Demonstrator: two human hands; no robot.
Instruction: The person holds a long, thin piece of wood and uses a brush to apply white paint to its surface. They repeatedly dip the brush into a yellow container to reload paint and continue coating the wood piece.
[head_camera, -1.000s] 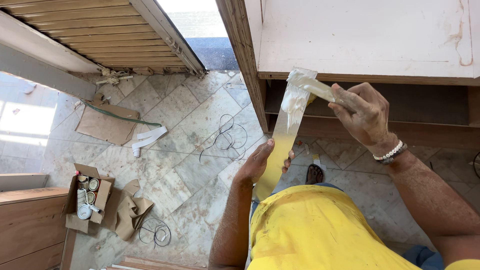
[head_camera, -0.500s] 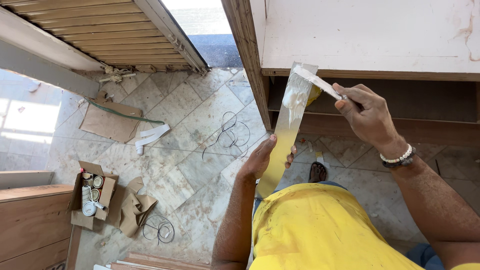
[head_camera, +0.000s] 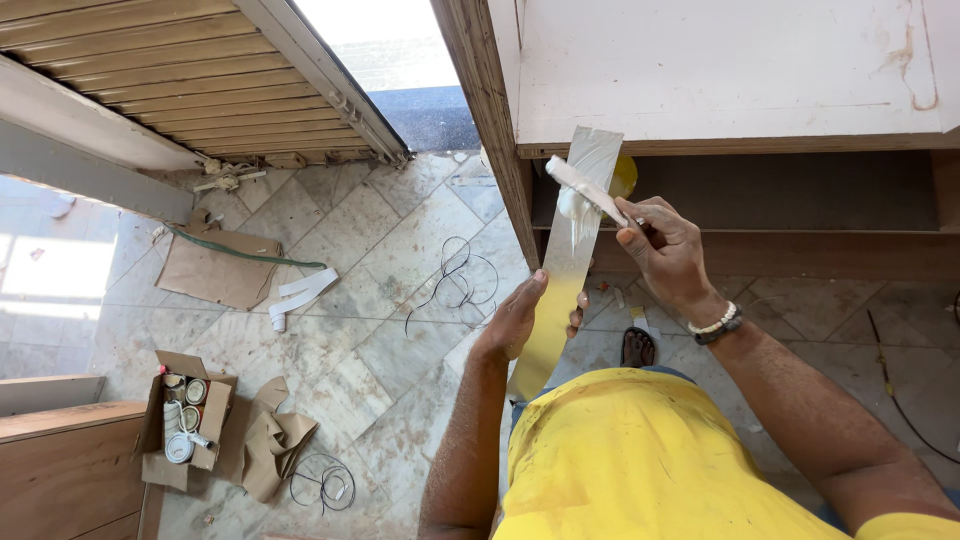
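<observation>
My left hand (head_camera: 515, 320) grips a long, thin yellowish strip (head_camera: 568, 268) from below and holds it upright and a little tilted. A blob of white paste sits on the strip's upper part. My right hand (head_camera: 665, 250) pinches a small flat spreader (head_camera: 583, 186) coated in the same white paste, with its tip lying on the strip near the top. A beaded bracelet is on my right wrist. Behind the strip stands a wooden cabinet (head_camera: 720, 70) with a pale top panel and an open shelf.
Marble floor tiles lie far below. An open cardboard box (head_camera: 185, 420) of tins, torn cardboard (head_camera: 215, 270), loose wire (head_camera: 450, 285) and a white strip (head_camera: 300, 295) lie on them. A wooden panel (head_camera: 60, 455) stands at the lower left. A slatted shutter (head_camera: 200, 80) is at the upper left.
My right hand has moved the spreader down and to the left along the strip, and the paste is smeared further down. My left hand holds the strip about the same.
</observation>
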